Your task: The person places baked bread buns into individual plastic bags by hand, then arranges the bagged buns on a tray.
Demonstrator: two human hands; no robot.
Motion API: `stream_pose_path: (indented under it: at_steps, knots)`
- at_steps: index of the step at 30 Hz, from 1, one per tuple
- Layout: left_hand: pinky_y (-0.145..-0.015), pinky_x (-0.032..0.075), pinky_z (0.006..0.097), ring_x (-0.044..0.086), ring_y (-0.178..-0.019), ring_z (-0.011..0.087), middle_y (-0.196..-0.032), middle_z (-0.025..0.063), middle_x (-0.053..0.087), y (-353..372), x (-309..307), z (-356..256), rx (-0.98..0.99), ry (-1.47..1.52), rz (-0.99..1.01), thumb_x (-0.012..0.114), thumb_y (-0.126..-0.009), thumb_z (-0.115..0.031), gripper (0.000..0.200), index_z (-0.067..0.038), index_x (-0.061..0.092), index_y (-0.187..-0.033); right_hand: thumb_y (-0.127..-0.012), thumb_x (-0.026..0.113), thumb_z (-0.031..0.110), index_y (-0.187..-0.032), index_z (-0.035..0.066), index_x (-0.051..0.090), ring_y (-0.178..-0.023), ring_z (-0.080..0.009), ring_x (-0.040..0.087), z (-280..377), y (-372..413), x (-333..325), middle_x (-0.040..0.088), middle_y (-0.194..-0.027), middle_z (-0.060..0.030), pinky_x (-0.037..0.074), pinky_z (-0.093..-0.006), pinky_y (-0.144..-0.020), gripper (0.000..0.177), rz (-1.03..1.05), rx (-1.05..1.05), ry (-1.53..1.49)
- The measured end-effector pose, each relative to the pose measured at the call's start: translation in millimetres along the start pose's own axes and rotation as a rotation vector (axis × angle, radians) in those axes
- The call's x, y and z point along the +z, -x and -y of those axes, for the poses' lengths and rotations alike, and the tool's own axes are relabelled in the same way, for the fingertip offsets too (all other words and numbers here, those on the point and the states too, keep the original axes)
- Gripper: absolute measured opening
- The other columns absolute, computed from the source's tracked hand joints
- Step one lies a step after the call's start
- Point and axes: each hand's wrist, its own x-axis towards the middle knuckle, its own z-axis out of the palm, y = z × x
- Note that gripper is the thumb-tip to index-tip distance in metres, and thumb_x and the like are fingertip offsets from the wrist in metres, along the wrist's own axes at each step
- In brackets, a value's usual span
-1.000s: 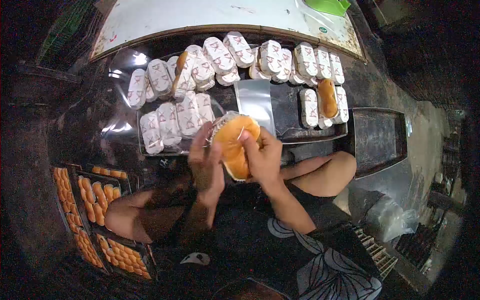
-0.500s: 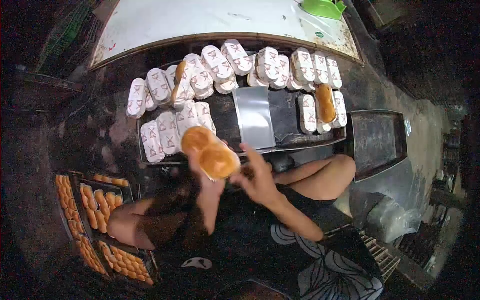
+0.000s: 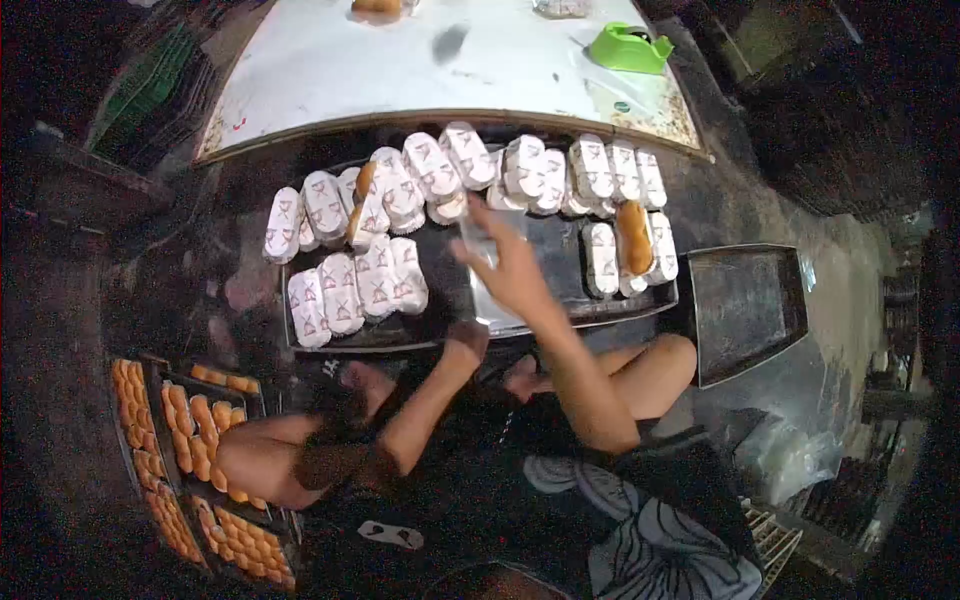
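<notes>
My right hand [image 3: 512, 272] hovers over a stack of clear plastic sheets or bags [image 3: 497, 312] in a large dark tray [image 3: 550, 250]. Its thumb and fingers are spread, with nothing seen between them. My left hand [image 3: 467, 342] is lower, at the tray's near edge beside the plastic stack; shadow hides its fingers. Paper-wrapped buns [image 3: 340, 292] with red print lie in rows around the stack, printed paper facing up. One brown bun [image 3: 633, 238] lies top up on the wrapped ones at the right.
Beyond the tray is a white tabletop [image 3: 400, 85] bearing a green tape dispenser [image 3: 630, 50] and a bagged bun [image 3: 378, 8]. Another dark tray [image 3: 750, 310] is on the floor at right. Trays of brown buns [image 3: 240, 540] stand at lower left, and clear plastic [image 3: 795, 450] lies at lower right.
The bun that was in my left hand is no longer there. My right hand has moved forward over the plastic stack. The view has tilted up, showing more of the tabletop.
</notes>
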Motion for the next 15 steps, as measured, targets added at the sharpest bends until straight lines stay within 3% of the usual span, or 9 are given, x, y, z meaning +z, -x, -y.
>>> stream_pose_path:
  at_steps: [1, 2, 3, 6, 8, 11, 12, 13, 15]
  knots:
    - [-0.064, 0.047, 0.0388, 0.057, -0.075, 0.0317, -0.081, 0.0131, 0.059, 7.3, 12.0, 17.5, 0.002, 0.317, -0.151, 0.05, -0.075, -0.014, 0.015, -0.004, 0.059, -0.071, -0.076, 0.062, 0.025, -0.114, 0.004, 0.048, -0.089, -0.0199, 0.055, -20.6, 40.4, 6.8, 0.056, -0.103, -0.0136, 0.044, -0.0312, -0.077, 0.046, 0.163, 0.291, -0.107]
    - [-0.061, 0.046, 0.04, 0.058, -0.07, 0.0309, -0.075, 0.0125, 0.06, 20.6, -16.7, 14.6, -0.008, 0.637, -0.311, 0.05, -0.074, -0.014, 0.014, -0.005, 0.06, -0.07, -0.076, 0.062, 0.025, -0.104, 0.002, 0.053, -0.082, -0.015, 0.055, -37.1, 73.0, 14.9, 0.058, -0.093, -0.01, 0.045, -0.029, -0.07, 0.036, 0.332, 0.306, -0.077]
    - [-0.058, 0.045, 0.0392, 0.058, -0.065, 0.0292, -0.066, 0.0122, 0.058, 35.8, -47.6, 12.6, 0.103, 0.007, -0.373, 0.05, -0.075, -0.011, 0.013, -0.006, 0.062, -0.071, -0.077, 0.062, 0.022, -0.089, 0.001, 0.054, -0.075, -0.0134, 0.054, -48.5, 114.5, 14.1, 0.059, -0.079, -0.009, 0.043, -0.03, -0.064, 0.026, 0.494, 0.507, -0.188]
    - [-0.057, 0.045, 0.0367, 0.059, -0.066, 0.0264, -0.07, 0.0125, 0.058, 48.9, -65.4, 28.7, 0.076, 0.307, -0.312, 0.056, -0.073, -0.012, 0.01, -0.005, 0.062, -0.075, -0.079, 0.059, 0.017, -0.082, 0.002, 0.05, -0.064, -0.0183, 0.053, -61.3, 163.1, 28.1, 0.057, -0.068, -0.0111, 0.04, -0.0304, -0.056, 0.018, 0.69, 0.393, 0.079]
    - [-0.058, 0.045, 0.0338, 0.058, -0.065, 0.0245, -0.072, 0.0118, 0.058, 69.7, -120.5, 10.0, -0.122, 0.79, -0.039, 0.063, -0.069, -0.012, 0.01, -0.004, 0.063, -0.075, -0.081, 0.055, 0.014, -0.081, 0.0, 0.049, -0.053, -0.0256, 0.051, -38.5, 150.0, 40.8, 0.053, -0.061, -0.0142, 0.038, -0.0305, -0.049, 0.015, 0.022, 0.32, 0.108]
    - [-0.058, 0.045, 0.0312, 0.057, -0.064, 0.021, -0.072, 0.0101, 0.057, 82.7, -135.2, -5.6, -0.083, 0.952, -0.271, 0.067, -0.066, -0.009, 0.012, -0.004, 0.063, -0.075, -0.082, 0.05, 0.011, -0.082, -0.002, 0.048, -0.045, -0.0316, 0.044, -43.5, 134.4, 50.7, 0.05, -0.057, -0.0157, 0.036, -0.0312, -0.043, 0.012, -0.036, 0.259, 0.112]
    - [-0.056, 0.043, 0.0295, 0.055, -0.062, 0.0176, -0.067, 0.008, 0.054, 79.6, -127.6, -7.2, -0.1, 1.049, -0.482, 0.065, -0.068, -0.007, 0.01, -0.004, 0.064, -0.077, -0.081, 0.047, 0.009, -0.081, -0.002, 0.05, -0.038, -0.0252, 0.04, -42.6, 128.9, 51.6, 0.048, -0.052, -0.0109, 0.033, -0.0309, -0.04, 0.011, -0.031, 0.205, 0.126]
    - [-0.056, 0.043, 0.0295, 0.055, -0.062, 0.0176, -0.067, 0.008, 0.054, 80.7, -128.0, -10.5, -0.102, 1.051, -0.488, 0.065, -0.068, -0.007, 0.01, -0.004, 0.064, -0.077, -0.081, 0.047, 0.009, -0.081, -0.002, 0.05, -0.038, -0.0252, 0.04, -40.2, 119.7, 46.1, 0.048, -0.052, -0.0109, 0.033, -0.0309, -0.04, 0.011, -0.026, 0.2, 0.128]
    - [-0.054, 0.04, 0.0276, 0.052, -0.061, 0.0164, -0.065, 0.0067, 0.052, 89.8, -128.5, -20.0, -0.11, 0.849, -0.788, 0.065, -0.069, -0.008, 0.01, -0.004, 0.065, -0.079, -0.08, 0.045, 0.011, -0.085, 0.0, 0.053, -0.037, -0.0162, 0.039, -26.2, 94.4, 29.3, 0.047, -0.051, -0.0036, 0.031, -0.0285, -0.038, 0.015, 0.24, 0.962, -0.804]
